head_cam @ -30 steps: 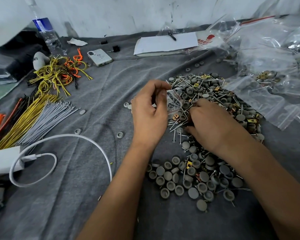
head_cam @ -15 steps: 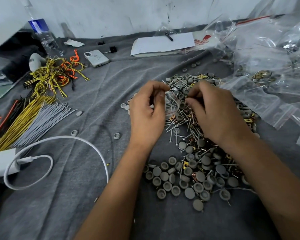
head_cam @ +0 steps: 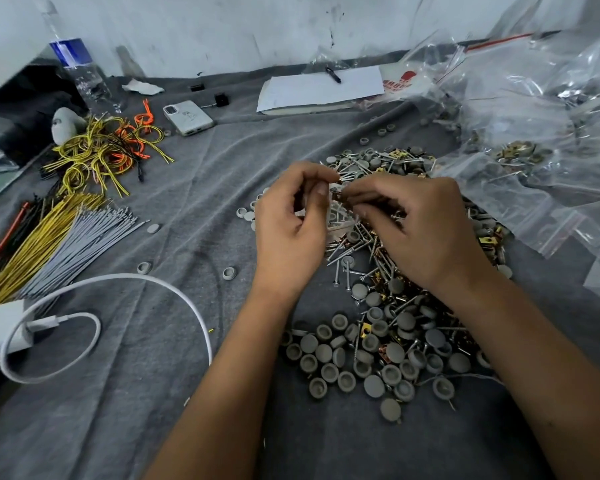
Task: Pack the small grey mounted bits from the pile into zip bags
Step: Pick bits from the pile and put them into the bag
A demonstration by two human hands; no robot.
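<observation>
Both hands now meet over the pile (head_cam: 388, 306): right hand (head_cam: 420, 230) has risen off it, pinching a small piece at the zip bag (head_cam: 340, 213), which left hand (head_cam: 291, 223) grips at 12 o'clock. Loading looks underway.

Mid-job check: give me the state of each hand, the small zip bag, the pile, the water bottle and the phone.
left hand: pinches the small zip bag's mouth.
right hand: pinches small parts at the bag's mouth.
small zip bag: held between the hands, partly filled.
pile: loose, spread on the cloth.
water bottle: upright.
phone: lies back up.
</observation>
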